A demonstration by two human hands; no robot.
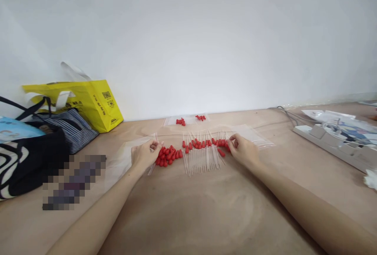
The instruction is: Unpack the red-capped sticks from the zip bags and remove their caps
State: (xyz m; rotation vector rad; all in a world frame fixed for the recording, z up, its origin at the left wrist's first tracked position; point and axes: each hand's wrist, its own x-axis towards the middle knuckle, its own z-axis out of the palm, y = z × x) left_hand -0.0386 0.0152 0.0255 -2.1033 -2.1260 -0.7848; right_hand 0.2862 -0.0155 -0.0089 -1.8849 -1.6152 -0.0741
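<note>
Several clear droppers with red rubber bulbs (pixel 202 151) lie side by side in a row on the tan table (pixel 188 208). To their left sits a loose pile of red bulbs (pixel 168 156). My left hand (pixel 145 154) rests at the left edge of that pile, fingers curled in a pinch on a clear dropper tube. My right hand (pixel 243 150) is at the right end of the row, fingertips pinched on a red-bulbed dropper. Clear plastic bags (pixel 253 135) lie under and around the droppers.
Two small bags of red-bulbed droppers (pixel 190 120) lie by the wall. A yellow bag (pixel 88 102), a striped bag (pixel 69 127) and a black bag (pixel 26 161) stand at the left. A white power strip (pixel 332 143) with cables is at the right.
</note>
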